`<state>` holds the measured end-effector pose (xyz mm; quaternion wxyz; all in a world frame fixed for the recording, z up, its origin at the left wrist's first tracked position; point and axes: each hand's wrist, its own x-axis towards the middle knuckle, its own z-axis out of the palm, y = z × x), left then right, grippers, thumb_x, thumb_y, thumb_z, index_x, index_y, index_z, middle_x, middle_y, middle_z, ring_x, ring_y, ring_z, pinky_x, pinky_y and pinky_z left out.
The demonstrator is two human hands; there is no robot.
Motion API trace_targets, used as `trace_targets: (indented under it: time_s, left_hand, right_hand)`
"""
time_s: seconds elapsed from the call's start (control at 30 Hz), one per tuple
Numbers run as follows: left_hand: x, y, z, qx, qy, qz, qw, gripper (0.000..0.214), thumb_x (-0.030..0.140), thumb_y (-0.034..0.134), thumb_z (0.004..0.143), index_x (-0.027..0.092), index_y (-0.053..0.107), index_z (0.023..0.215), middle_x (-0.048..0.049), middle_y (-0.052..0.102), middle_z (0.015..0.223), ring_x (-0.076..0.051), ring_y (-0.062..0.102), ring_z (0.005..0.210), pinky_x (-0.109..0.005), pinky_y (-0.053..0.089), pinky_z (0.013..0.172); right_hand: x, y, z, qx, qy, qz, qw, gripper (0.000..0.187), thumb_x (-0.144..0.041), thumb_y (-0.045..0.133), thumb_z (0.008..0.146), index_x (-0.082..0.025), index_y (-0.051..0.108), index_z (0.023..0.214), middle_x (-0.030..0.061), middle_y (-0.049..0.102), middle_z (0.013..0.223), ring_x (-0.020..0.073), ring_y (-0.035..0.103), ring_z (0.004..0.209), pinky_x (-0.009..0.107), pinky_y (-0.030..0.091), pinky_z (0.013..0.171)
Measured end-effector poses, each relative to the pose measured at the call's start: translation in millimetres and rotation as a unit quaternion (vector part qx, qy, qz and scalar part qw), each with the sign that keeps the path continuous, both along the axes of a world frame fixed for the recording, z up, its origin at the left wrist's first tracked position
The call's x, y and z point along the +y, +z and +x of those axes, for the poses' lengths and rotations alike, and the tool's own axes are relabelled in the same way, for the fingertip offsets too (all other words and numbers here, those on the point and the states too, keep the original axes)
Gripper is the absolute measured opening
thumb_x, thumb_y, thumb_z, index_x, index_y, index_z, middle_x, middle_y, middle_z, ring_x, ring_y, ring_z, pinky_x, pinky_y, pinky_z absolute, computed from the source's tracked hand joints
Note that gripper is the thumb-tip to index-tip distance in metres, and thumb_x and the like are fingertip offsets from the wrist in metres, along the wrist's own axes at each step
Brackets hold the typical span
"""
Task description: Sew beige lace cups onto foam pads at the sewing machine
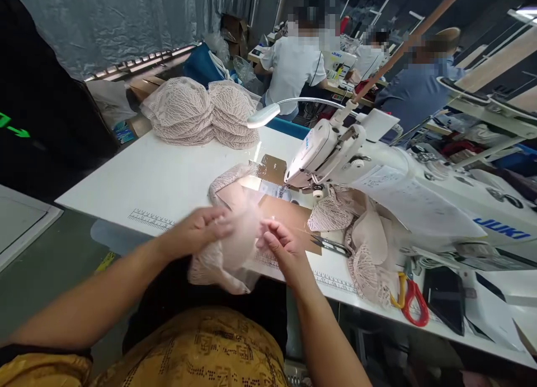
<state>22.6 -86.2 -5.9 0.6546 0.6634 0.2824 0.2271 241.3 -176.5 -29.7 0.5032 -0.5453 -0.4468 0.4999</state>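
Observation:
My left hand (pixel 197 230) and my right hand (pixel 280 244) both pinch a pale pink lace bra cup piece (pixel 229 253) at the near edge of the white table (pixel 163 174). The fabric hangs over the table's edge toward my lap. It is blurred by motion between the hands. Just beyond it lies another pink piece (pixel 235 188) under the lamp light, in front of the needle of a white JUKI sewing machine (pixel 377 180).
A stack of pink lace cups (pixel 201 113) stands at the table's far side. More lace pieces (pixel 361 230) lie beside the machine, with thread snips (pixel 331 244), red-and-yellow scissors (pixel 409 300) and a dark phone (pixel 444 297). Other people sit at machines behind.

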Motion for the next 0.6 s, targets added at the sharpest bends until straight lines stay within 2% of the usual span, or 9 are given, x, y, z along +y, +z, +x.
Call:
trace_targets:
  time_s: [0.1,0.17,0.2,0.23,0.33,0.4,0.5,0.53,0.6]
  left_hand:
    - [47.5,16.5,-42.9,0.031,0.102,0.040,0.994,0.033,0.048,0.069,0.079,0.017,0.062,0.085,0.0008,0.061,0.076,-0.012,0.056,0.066,-0.022,0.046,0.062]
    - [83.0,23.3,-68.9,0.100,0.146,0.089,0.980,0.040,0.054,0.069,0.074,0.016,0.062,0.085,0.0002,0.061,0.074,-0.012,0.055,0.063,-0.022,0.044,0.059]
    - [97.7,24.8,-78.4,0.164,0.154,0.116,0.967,0.045,0.057,0.064,0.077,0.016,0.063,0.095,-0.0014,0.062,0.077,-0.015,0.056,0.066,-0.024,0.045,0.059]
    - [108.9,25.1,-84.7,0.232,0.164,0.173,0.943,0.049,0.056,0.062,0.077,0.016,0.063,0.105,-0.0040,0.064,0.083,-0.019,0.059,0.073,-0.027,0.047,0.063]
    - [118.0,20.1,-82.3,0.360,0.202,0.381,0.828,0.059,0.049,0.056,0.080,0.011,0.054,0.127,-0.0144,0.062,0.117,-0.032,0.056,0.108,-0.043,0.047,0.089]
    - [108.7,12.7,-64.7,0.354,0.170,0.474,0.788,0.055,0.042,0.050,0.086,0.012,0.052,0.131,-0.0164,0.054,0.133,-0.033,0.047,0.124,-0.047,0.040,0.102]
    - [91.2,-1.1,-25.9,0.294,0.017,0.569,0.768,0.045,0.026,0.052,0.086,0.016,0.054,0.130,-0.0147,0.049,0.141,-0.031,0.040,0.133,-0.047,0.035,0.107]
    - [87.5,-5.1,-13.1,0.283,-0.030,0.583,0.761,0.043,0.019,0.051,0.086,0.018,0.055,0.129,-0.0135,0.049,0.141,-0.029,0.042,0.131,-0.045,0.037,0.105]
    - [83.9,-9.5,7.1,0.290,-0.061,0.585,0.755,0.035,0.010,0.046,0.086,0.019,0.064,0.115,-0.0114,0.061,0.124,-0.026,0.056,0.113,-0.038,0.046,0.092]
  right_hand:
    - [12.8,3.3,10.3,-0.194,0.002,0.007,0.981,0.038,-0.040,0.058,0.084,-0.019,0.060,0.116,0.0069,0.067,0.098,0.0174,0.061,0.075,0.032,0.050,0.070]
    - [20.4,8.7,11.4,-0.332,0.009,0.034,0.943,0.037,-0.031,0.057,0.083,-0.020,0.060,0.118,0.0075,0.066,0.103,0.0173,0.060,0.077,0.032,0.048,0.073]
    - [24.3,11.8,9.8,-0.382,0.014,0.044,0.923,0.036,-0.029,0.056,0.082,-0.020,0.060,0.117,0.0071,0.066,0.103,0.0176,0.059,0.078,0.032,0.046,0.073]
    - [28.6,14.9,7.4,-0.415,0.020,0.043,0.908,0.033,-0.029,0.054,0.083,-0.021,0.061,0.114,0.0063,0.067,0.100,0.0179,0.059,0.078,0.031,0.045,0.072]
    - [45.6,21.7,-1.1,-0.450,0.030,-0.013,0.892,0.026,-0.043,0.049,0.088,-0.021,0.064,0.087,0.0027,0.065,0.076,0.0184,0.057,0.071,0.029,0.038,0.062]
    - [60.3,22.7,-5.2,-0.462,0.028,-0.056,0.885,0.035,-0.048,0.049,0.087,-0.021,0.058,0.067,0.0006,0.059,0.061,0.0173,0.054,0.063,0.028,0.033,0.058]
    - [81.5,19.5,-8.8,-0.418,0.010,-0.055,0.907,0.030,-0.039,0.058,0.080,-0.021,0.050,0.057,-0.0014,0.053,0.054,0.0154,0.049,0.059,0.027,0.030,0.056]
    - [86.4,18.1,-9.4,-0.391,0.006,-0.045,0.919,0.027,-0.036,0.059,0.078,-0.021,0.049,0.057,-0.0015,0.054,0.057,0.0148,0.049,0.060,0.027,0.031,0.056]
    - [90.1,15.9,-9.3,-0.342,0.010,-0.033,0.939,0.025,-0.035,0.057,0.079,-0.021,0.050,0.060,-0.0014,0.055,0.061,0.0137,0.049,0.060,0.025,0.034,0.055]
